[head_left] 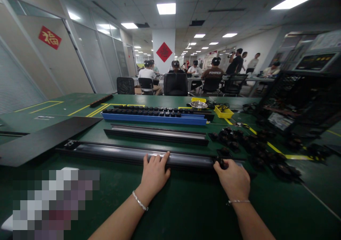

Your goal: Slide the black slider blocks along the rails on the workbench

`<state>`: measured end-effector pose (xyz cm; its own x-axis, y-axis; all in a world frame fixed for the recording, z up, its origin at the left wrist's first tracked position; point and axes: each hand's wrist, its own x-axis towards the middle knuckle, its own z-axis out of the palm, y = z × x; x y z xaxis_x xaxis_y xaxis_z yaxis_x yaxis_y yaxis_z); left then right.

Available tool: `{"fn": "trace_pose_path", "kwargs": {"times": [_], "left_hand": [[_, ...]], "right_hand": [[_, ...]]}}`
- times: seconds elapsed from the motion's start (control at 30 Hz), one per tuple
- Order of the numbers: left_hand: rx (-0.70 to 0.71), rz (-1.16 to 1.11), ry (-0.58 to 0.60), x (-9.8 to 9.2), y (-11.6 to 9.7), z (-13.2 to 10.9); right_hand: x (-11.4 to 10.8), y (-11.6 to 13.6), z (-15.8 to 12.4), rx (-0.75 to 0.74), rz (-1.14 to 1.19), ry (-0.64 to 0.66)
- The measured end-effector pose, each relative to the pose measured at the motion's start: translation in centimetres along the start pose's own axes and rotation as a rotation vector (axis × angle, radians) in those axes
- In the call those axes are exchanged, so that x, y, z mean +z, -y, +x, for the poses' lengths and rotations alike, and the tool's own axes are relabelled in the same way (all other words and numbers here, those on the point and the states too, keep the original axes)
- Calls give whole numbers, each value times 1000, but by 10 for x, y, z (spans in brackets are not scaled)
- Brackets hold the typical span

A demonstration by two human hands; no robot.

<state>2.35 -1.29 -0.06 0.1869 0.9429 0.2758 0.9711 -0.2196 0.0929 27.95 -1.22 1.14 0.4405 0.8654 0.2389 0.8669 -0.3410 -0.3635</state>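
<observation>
A long dark rail (117, 151) with a shiny grey channel lies crosswise on the green table in front of me. My left hand (156, 170) rests on it near the middle, fingers spread over the channel and thumb at the near edge. Toward the rail's right end, my right hand (233, 178) is closed, pinching a small black part (220, 161) between thumb and fingers. The fingers partly cover that part, so its shape is unclear. A small fitting (69, 144) sits at the rail's left end.
Behind lie a second rail (160, 135) and a blue rail (154, 118) carrying several black parts. Loose black parts (255, 147) are heaped at right, near a yellow bin (223, 112) and metal bowl (198, 105). A dark flat panel (48, 137) lies left. People sit farther back.
</observation>
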Motion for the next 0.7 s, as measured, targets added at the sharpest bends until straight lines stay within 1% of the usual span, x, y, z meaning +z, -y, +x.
{"fn": "trace_pose_path", "kwargs": {"times": [0.23, 0.47, 0.7], "left_hand": [[0, 9, -2, 1, 0, 0], [-1, 14, -14, 1, 0, -1], [-9, 3, -8, 1, 0, 0]], "right_hand": [[-5, 1, 0, 20, -10, 23], [-10, -7, 5, 99, -35, 61], [-11, -10, 7, 87, -60, 49]]}}
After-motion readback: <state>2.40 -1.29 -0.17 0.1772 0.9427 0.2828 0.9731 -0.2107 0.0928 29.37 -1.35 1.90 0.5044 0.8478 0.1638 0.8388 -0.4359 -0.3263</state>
